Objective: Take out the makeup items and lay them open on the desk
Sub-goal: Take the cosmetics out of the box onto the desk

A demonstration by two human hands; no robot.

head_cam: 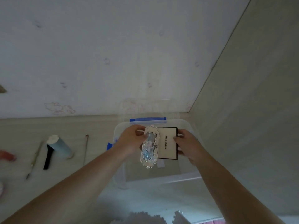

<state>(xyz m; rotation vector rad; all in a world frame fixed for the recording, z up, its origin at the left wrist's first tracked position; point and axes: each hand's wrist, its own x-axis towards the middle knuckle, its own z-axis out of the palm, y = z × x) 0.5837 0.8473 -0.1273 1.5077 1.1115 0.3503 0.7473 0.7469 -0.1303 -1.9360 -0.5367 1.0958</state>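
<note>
Left hand (129,139) grips a silver case (149,147), right hand (188,145) pinches a cream palette (168,143) over the bin (192,131); next, probably desk (97,136) and open them.

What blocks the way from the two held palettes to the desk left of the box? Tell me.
Nothing visible. The left hand holds the ornate silver palette and the right hand the cream palette above the clear box. The desk between box and thin stick is bare.
</note>
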